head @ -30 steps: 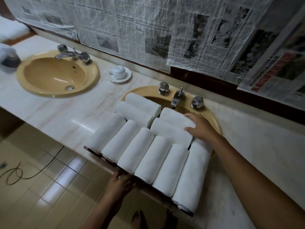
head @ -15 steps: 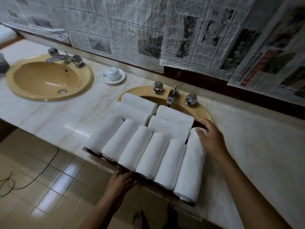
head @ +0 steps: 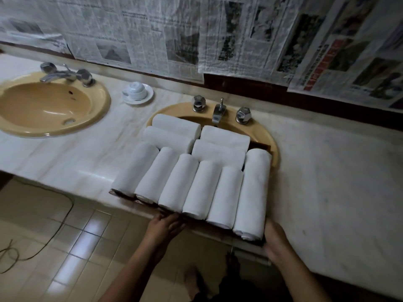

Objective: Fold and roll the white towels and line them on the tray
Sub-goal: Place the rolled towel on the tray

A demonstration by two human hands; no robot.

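lining the tray (head: 259, 146) on the tabletop (head: 65, 162), soft towels (head: 189, 182) may unroll; lift by the stiff rim. left hand (head: 165, 225) touches its front edge, fingers straight; right hand (head: 277, 238) at corner, grip unclear.

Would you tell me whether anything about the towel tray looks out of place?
The tray sits over the right sink, its near edge right at the counter's front edge; the rightmost towel roll is longer than its neighbours.
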